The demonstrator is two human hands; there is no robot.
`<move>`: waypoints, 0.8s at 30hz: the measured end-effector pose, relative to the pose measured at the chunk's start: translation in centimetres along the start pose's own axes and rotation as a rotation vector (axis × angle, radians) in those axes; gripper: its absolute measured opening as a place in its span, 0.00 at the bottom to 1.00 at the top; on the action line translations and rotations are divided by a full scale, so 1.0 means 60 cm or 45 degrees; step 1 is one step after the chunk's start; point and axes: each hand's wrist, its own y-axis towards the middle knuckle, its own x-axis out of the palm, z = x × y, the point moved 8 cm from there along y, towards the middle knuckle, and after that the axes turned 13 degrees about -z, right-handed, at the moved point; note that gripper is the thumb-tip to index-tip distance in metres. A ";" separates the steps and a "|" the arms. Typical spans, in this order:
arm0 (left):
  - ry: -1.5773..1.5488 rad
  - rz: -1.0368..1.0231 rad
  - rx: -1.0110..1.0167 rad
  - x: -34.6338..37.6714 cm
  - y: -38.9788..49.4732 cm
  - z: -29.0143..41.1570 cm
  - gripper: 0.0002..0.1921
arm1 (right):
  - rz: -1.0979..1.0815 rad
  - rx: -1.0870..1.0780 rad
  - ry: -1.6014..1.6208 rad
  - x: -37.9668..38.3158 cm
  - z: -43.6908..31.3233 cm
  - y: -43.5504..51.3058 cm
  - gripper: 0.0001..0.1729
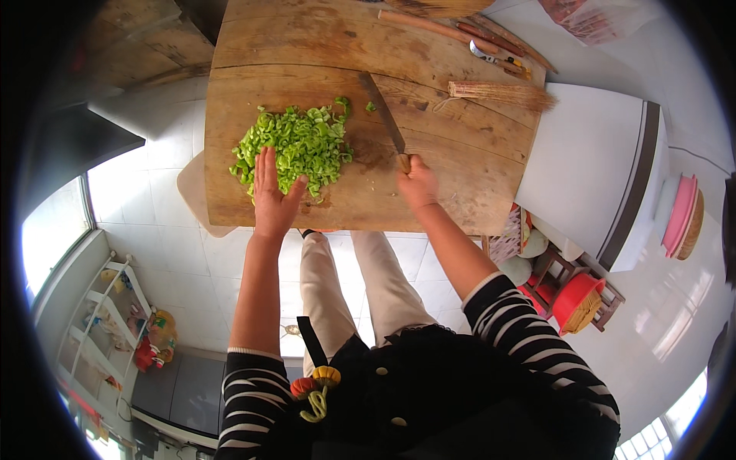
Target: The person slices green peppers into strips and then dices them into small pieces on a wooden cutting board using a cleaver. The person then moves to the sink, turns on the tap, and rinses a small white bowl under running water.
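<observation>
Chopped green peppers (305, 144) lie in a loose pile on the left part of the wooden table (460, 195). My left hand (272, 201) is spread at the pile's near left edge, fingers pointing away from me, with nothing gripped in it. To the right of the pile, my right hand (418, 181) is closed around the wooden handle of a knife (386, 115), which is seen nearly edge-on. Its blade points away from me and slightly left. A small green piece (371, 107) lies beside the blade, apart from the pile.
A short straw brush (494, 94) lies at the table's right. Beyond it are a wooden rolling pin (422, 25), other rods and a peeler (482, 52). A white cabinet-like appliance (581, 155) stands against the right side. A red basin (577, 299) is below, right.
</observation>
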 end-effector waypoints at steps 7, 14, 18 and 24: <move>-0.802 0.065 -0.228 -0.017 -0.048 -0.049 0.37 | -0.169 -0.252 0.029 0.104 -0.095 -0.032 0.13; -0.876 0.070 -0.260 -0.034 -0.082 -0.043 0.37 | -0.183 -0.304 0.023 0.057 -0.132 -0.016 0.14; -0.916 0.071 -0.254 -0.037 -0.090 -0.047 0.37 | -0.063 -0.279 -0.139 0.012 -0.166 0.057 0.15; -1.025 0.120 -0.247 -0.038 -0.108 -0.061 0.36 | -0.128 -0.429 -0.370 0.061 -0.188 0.042 0.16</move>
